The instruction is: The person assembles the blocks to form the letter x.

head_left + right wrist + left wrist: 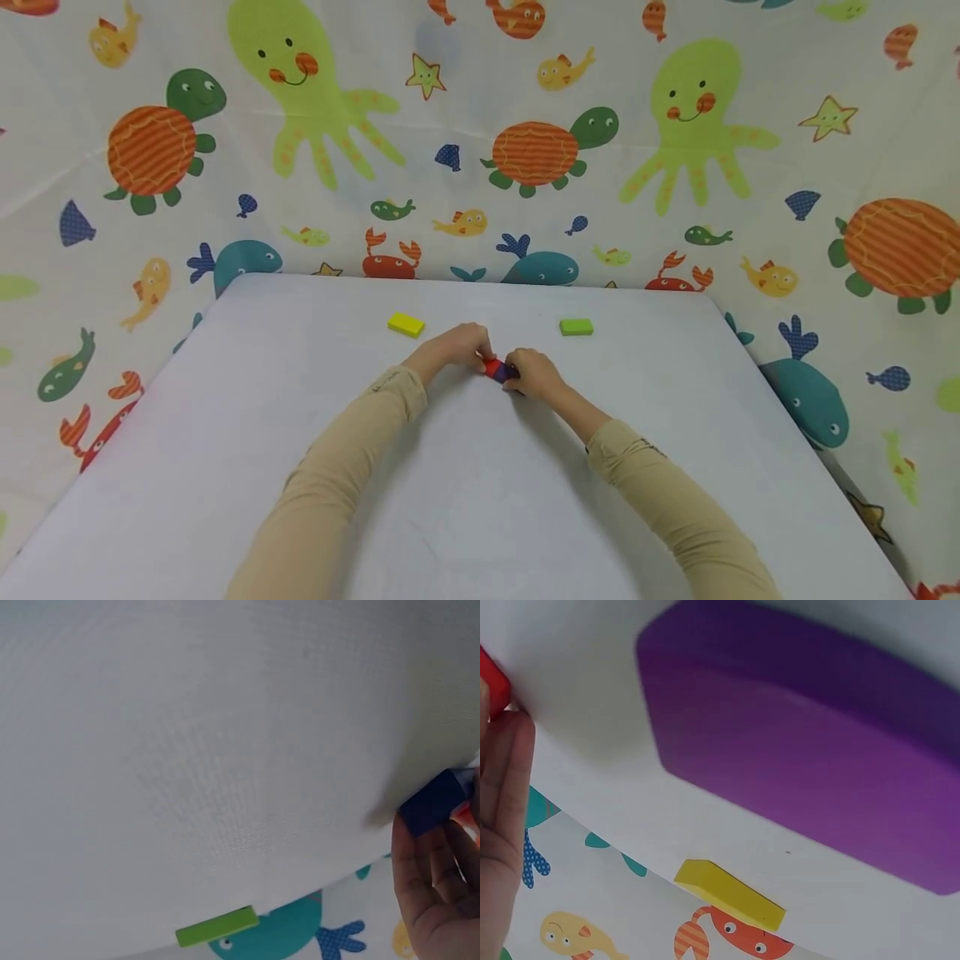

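While the red block (pixel 491 365) is pinched by the left hand (pixel 463 343) and the blue block (pixel 433 804) by the right hand (pixel 534 372) well up the white table (pixel 480 517), they're probably being lined up; edges should be squared next, imo. Pair's long axis is slanted, red end pointed left and slightly away.
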`<state>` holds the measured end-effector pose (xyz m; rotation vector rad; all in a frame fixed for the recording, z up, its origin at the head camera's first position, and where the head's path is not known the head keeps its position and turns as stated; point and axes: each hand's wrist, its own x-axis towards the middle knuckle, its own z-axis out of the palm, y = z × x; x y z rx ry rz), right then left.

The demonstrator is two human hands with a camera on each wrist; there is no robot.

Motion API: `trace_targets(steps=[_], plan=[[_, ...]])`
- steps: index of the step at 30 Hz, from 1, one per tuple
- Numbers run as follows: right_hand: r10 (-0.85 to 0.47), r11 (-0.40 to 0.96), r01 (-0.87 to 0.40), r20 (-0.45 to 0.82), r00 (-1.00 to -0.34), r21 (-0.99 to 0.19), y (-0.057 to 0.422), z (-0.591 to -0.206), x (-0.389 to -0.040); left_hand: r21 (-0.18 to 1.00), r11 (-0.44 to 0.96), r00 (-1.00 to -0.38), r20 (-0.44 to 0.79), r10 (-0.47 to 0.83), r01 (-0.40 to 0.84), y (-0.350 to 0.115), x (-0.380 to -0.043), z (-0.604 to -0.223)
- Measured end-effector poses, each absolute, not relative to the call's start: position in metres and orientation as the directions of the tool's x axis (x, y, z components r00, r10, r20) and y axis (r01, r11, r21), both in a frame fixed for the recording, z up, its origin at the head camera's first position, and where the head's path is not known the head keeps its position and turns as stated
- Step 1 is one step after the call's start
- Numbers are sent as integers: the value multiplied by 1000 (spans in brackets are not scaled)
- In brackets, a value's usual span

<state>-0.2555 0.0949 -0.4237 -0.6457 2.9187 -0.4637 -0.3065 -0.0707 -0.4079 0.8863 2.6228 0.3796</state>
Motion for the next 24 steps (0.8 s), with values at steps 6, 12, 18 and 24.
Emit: trace_targets(steps=[6, 12, 18, 24], plan=[[-425, 847, -378, -50, -904, -373, 97, -428, -261, 341, 768, -740, -240, 629, 542, -70, -308, -408], [-425, 832, -368, -51, -904, -416, 96, -428, -263, 374, 741, -716, -234, 658, 559, -72, -312, -410], [-405, 836, -355, -36, -913, -419, 94, -426, -262, 353, 761, -726, -258, 638, 544, -72, -309, -406], [-392, 842, -344, -32, -920, -415, 93, -426, -265, 360, 766, -719, -284, 634, 533, -72, -310, -405]])
